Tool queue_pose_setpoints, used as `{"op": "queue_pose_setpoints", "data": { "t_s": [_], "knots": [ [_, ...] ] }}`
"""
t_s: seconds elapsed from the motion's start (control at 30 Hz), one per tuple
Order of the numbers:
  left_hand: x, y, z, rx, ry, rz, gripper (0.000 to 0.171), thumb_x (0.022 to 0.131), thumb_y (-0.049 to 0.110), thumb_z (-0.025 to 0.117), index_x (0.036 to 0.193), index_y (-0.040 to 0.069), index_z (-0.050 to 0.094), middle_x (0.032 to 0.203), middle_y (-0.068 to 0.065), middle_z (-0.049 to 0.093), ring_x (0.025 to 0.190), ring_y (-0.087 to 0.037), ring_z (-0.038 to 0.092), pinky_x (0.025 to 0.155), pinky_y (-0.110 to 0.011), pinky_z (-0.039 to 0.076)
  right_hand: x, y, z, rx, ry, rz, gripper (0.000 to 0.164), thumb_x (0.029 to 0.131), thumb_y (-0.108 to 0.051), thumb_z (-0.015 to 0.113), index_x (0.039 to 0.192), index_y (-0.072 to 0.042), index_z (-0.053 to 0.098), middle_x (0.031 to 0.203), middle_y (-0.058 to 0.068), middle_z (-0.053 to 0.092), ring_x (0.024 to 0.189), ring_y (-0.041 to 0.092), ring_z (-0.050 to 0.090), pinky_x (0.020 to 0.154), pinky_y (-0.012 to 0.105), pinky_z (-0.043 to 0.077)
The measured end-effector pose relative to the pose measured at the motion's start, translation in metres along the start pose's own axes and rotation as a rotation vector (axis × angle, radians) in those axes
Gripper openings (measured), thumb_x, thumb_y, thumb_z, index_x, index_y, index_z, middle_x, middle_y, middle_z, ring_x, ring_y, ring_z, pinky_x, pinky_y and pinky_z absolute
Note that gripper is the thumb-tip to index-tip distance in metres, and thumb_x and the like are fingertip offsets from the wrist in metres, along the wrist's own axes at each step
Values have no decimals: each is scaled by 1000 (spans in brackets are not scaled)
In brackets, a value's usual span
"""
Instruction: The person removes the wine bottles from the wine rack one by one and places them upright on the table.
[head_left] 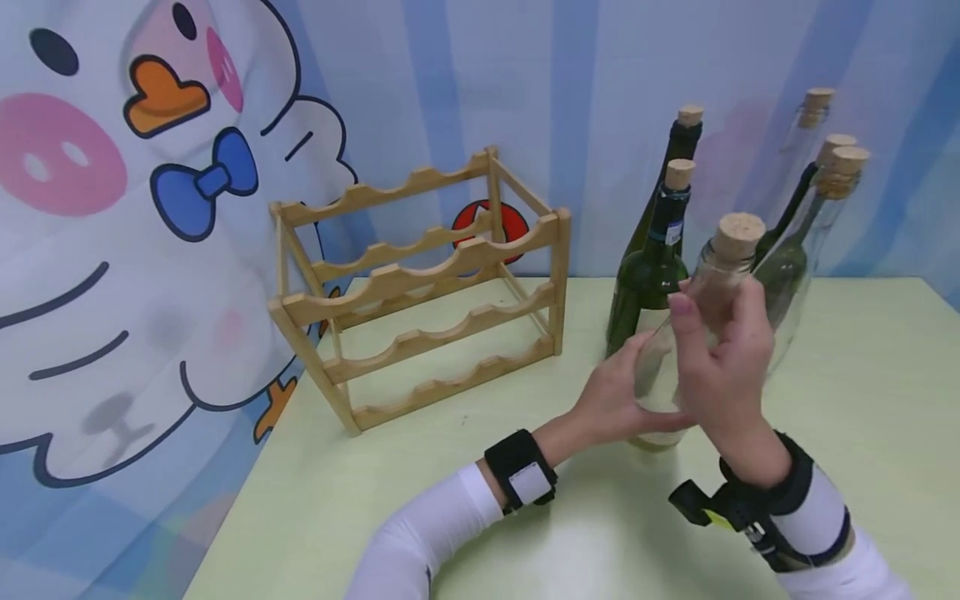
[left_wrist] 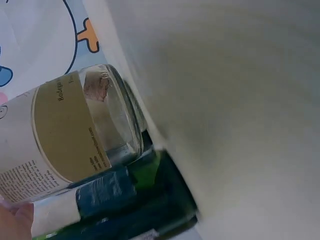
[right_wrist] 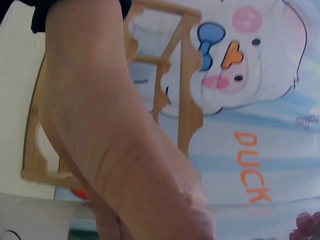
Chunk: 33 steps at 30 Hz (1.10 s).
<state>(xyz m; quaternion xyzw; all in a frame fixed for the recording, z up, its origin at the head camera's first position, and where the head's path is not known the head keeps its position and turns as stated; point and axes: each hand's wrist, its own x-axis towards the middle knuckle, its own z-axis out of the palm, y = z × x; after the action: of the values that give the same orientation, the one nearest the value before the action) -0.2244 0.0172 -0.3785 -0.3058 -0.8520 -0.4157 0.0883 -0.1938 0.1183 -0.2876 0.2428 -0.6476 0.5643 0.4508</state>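
A clear glass bottle (head_left: 658, 367) with a cork (head_left: 738, 237) in its neck leans in both my hands. My left hand (head_left: 617, 387) holds the lower body, thumb and fingers spread round it. Higher up, my right hand (head_left: 723, 362) grips the bottle near its shoulder. In the left wrist view, the white and tan label (left_wrist: 70, 130) and the bottle's base show, beside a dark green bottle (left_wrist: 150, 195). The right wrist view is mostly filled by my right hand (right_wrist: 130, 140), whose fingertips are hidden there.
A wooden bottle rack (head_left: 420, 279) with scalloped rails stands left of centre. Green bottles (head_left: 652, 271) with corks stand behind my hands, and more corked bottles (head_left: 783, 292) stand to the right. A patterned cloth (head_left: 517, 100) hangs behind the pale table (head_left: 300, 508).
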Motion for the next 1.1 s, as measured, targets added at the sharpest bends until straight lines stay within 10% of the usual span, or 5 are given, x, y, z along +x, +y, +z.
{"op": "queue_pose_setpoints", "data": {
  "t_s": [0.37, 0.73, 1.0, 1.1],
  "knots": [
    [21, 3, 27, 10, -36, -86, 87, 68, 45, 70, 136, 22, 21, 134, 7, 41, 118, -8, 44, 90, -20, 40, 13, 35, -19, -68, 22, 71, 28, 86, -12, 54, 109, 3, 49, 78, -15, 50, 66, -1, 47, 56, 15, 34],
    [28, 4, 41, 106, 114, -36, 90, 67, 46, 70, 136, 14, 21, 133, 3, 43, 120, -4, 41, 92, -15, 38, 21, 56, -18, -62, 75, 21, 21, 87, -10, 52, 101, 5, 50, 74, -16, 46, 64, -3, 47, 56, 12, 34],
    [29, 9, 36, 135, 89, -63, 91, 69, 48, 68, 137, 16, 18, 135, 4, 39, 120, -4, 41, 90, -16, 40, 17, 64, -27, -123, 11, -17, 31, 90, -20, 49, 109, 4, 50, 80, -11, 52, 71, -5, 47, 62, 12, 34],
    [22, 6, 23, 150, 134, 34, 76, 76, 42, 64, 136, 14, 25, 134, 2, 41, 120, -6, 42, 92, -16, 39, 9, 65, -39, -212, -24, -103, 42, 91, -29, 44, 108, 9, 53, 82, 8, 59, 79, 0, 50, 72, 10, 36]
  ]
}}
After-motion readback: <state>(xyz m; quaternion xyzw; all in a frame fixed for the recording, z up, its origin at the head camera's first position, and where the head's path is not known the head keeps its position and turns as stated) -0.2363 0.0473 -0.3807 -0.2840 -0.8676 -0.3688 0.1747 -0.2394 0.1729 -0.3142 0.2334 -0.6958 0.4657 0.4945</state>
